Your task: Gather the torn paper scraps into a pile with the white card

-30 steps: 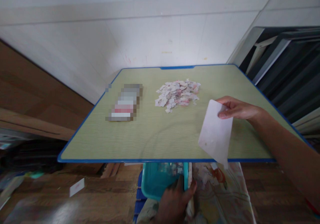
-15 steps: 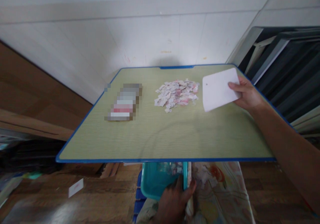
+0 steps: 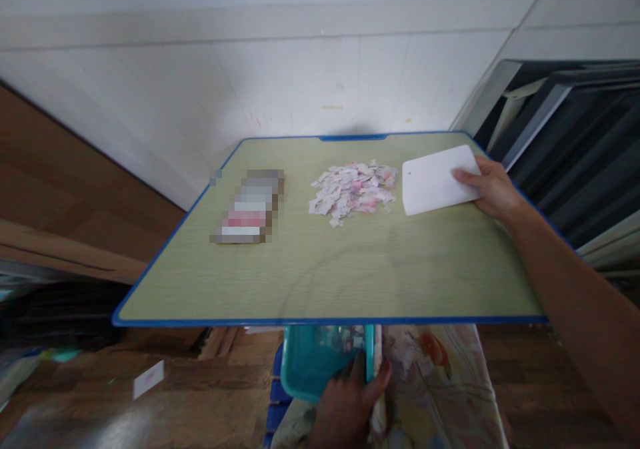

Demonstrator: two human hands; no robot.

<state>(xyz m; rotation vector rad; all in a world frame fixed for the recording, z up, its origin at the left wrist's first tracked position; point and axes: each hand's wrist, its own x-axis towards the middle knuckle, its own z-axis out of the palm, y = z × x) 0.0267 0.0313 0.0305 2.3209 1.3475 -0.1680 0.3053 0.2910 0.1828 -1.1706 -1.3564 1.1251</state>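
On the table lies a heap of small torn paper scraps (image 3: pixel 353 192), whitish with pink bits. Just right of it, my right hand (image 3: pixel 493 185) grips a thin white plastic board (image 3: pixel 433 185) by its right end, thumb on top. The board has rounded corners and a small hole, and its left edge is close to the scraps. Below the table's front edge, my left hand (image 3: pixel 345 399) is closed at the right rim of a teal plastic bin (image 3: pixel 303 369), thumb outside. More scraps show inside the bin. Part of the bin is hidden under the tabletop.
The light green table (image 3: pixel 240 282) has a blue edge. A pixelated oblong object (image 3: pixel 250 209) lies on its left side. A patterned cloth (image 3: pixel 445 395) hangs below at the right. Dark panels (image 3: pixel 580 122) lean at right, and a paper card (image 3: pixel 149 379) lies on the floor.
The white board has tilted flatter and shifted slightly left towards the scraps, with my right hand still around it. My left hand stays at the bin; the heap looks unchanged.
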